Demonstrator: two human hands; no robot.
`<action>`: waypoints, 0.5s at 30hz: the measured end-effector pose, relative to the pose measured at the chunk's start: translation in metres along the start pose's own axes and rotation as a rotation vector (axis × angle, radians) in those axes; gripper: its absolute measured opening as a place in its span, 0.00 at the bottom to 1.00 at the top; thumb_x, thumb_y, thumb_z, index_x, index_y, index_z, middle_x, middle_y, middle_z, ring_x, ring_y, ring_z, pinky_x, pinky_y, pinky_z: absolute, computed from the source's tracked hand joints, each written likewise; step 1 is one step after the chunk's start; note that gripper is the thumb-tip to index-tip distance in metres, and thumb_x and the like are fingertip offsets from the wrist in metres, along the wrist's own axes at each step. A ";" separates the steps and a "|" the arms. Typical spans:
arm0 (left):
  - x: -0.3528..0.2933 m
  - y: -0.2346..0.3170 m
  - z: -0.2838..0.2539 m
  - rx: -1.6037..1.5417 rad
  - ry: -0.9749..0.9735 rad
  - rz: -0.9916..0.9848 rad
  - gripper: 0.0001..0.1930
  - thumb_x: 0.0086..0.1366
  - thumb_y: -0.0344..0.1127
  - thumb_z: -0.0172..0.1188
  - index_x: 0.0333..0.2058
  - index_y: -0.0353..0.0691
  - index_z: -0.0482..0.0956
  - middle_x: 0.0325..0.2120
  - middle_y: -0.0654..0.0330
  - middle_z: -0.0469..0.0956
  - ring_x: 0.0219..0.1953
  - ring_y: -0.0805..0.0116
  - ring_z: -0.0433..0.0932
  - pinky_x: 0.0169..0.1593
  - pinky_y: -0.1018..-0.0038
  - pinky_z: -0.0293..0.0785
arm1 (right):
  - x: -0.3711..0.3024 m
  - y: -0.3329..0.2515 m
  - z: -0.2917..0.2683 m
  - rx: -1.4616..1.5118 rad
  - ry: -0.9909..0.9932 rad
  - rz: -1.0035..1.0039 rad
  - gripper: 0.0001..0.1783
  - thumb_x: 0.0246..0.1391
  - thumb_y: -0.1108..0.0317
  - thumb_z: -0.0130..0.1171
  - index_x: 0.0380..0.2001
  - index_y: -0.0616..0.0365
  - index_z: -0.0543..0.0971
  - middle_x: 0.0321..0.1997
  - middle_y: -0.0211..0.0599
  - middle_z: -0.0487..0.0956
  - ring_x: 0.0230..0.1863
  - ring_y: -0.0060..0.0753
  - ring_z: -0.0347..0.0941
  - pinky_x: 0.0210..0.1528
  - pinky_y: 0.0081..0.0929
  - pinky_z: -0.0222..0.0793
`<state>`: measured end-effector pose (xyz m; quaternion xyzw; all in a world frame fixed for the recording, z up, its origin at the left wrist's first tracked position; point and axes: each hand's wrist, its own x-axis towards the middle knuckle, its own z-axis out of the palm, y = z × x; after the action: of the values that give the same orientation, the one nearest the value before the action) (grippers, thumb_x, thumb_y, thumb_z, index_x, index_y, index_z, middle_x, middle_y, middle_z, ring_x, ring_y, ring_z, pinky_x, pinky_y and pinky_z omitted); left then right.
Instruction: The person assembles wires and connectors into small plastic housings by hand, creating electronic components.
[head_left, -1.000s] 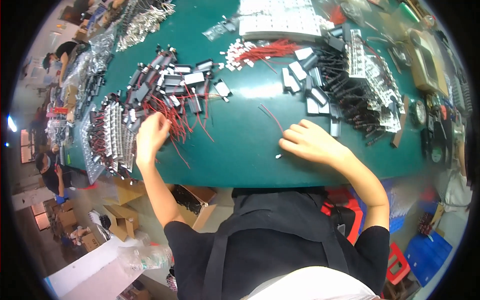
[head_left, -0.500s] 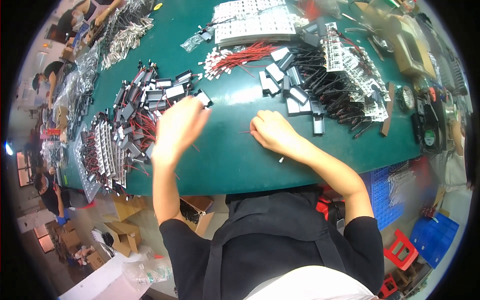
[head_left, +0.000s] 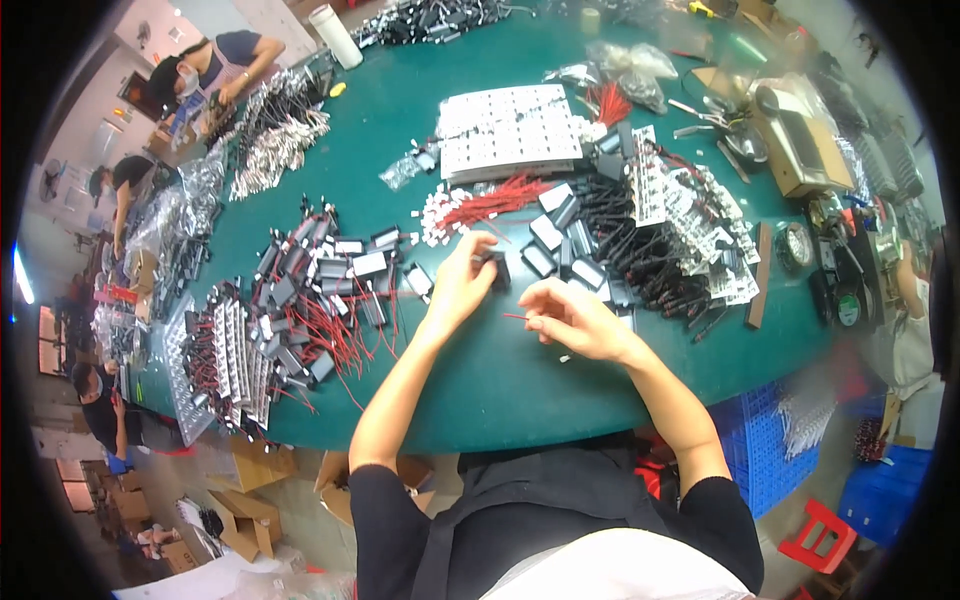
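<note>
Left hand (head_left: pixel 463 282) gripping a small black box (head_left: pixel 501 272) above the middle of the green table (head_left: pixel 450 390). Right hand (head_left: pixel 578 320) just to its right, slightly nearer, pinching a red wire (head_left: pixel 514 317), loose end pointing left. Wired boxes (head_left: pixel 330 270) heaped left; bundle of red leads (head_left: pixel 497 200) beyond the hands, far side.

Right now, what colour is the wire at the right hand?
The wire is red, seen in the head view.

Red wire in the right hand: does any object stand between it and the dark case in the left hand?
Nothing visible does: between the red wire in the right hand and the dark case in the left hand, only green tabletop shows.
</note>
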<state>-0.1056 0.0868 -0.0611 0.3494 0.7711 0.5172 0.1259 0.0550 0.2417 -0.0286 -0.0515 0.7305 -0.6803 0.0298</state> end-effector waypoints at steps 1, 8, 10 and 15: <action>-0.006 0.000 -0.011 -0.145 -0.049 -0.092 0.17 0.64 0.28 0.53 0.52 0.41 0.72 0.37 0.59 0.77 0.30 0.72 0.76 0.37 0.74 0.75 | 0.000 -0.001 0.001 0.051 0.102 -0.017 0.07 0.63 0.70 0.54 0.42 0.60 0.76 0.28 0.29 0.76 0.29 0.20 0.72 0.33 0.22 0.70; -0.038 0.027 -0.028 -0.971 -0.182 -0.459 0.21 0.71 0.41 0.48 0.57 0.39 0.73 0.40 0.65 0.74 0.33 0.78 0.69 0.39 0.79 0.68 | 0.006 -0.015 -0.006 -0.322 0.392 -0.153 0.08 0.55 0.73 0.58 0.39 0.59 0.81 0.28 0.33 0.73 0.27 0.27 0.68 0.31 0.26 0.65; -0.039 0.025 -0.032 -0.845 -0.254 -0.354 0.20 0.69 0.41 0.54 0.56 0.38 0.74 0.47 0.64 0.74 0.36 0.78 0.67 0.41 0.79 0.67 | 0.008 -0.025 -0.004 -0.541 0.463 -0.286 0.06 0.56 0.76 0.58 0.37 0.61 0.81 0.30 0.32 0.74 0.26 0.21 0.69 0.28 0.19 0.66; -0.050 0.044 -0.030 -0.309 -0.150 -0.202 0.19 0.62 0.30 0.63 0.52 0.37 0.78 0.47 0.65 0.75 0.45 0.78 0.72 0.50 0.78 0.70 | 0.016 -0.028 0.003 -0.595 0.500 -0.392 0.04 0.52 0.77 0.63 0.33 0.61 0.80 0.29 0.33 0.76 0.28 0.27 0.71 0.27 0.21 0.67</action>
<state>-0.0676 0.0420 -0.0174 0.2843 0.7023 0.5865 0.2864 0.0407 0.2349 -0.0002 -0.0292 0.8560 -0.4243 -0.2940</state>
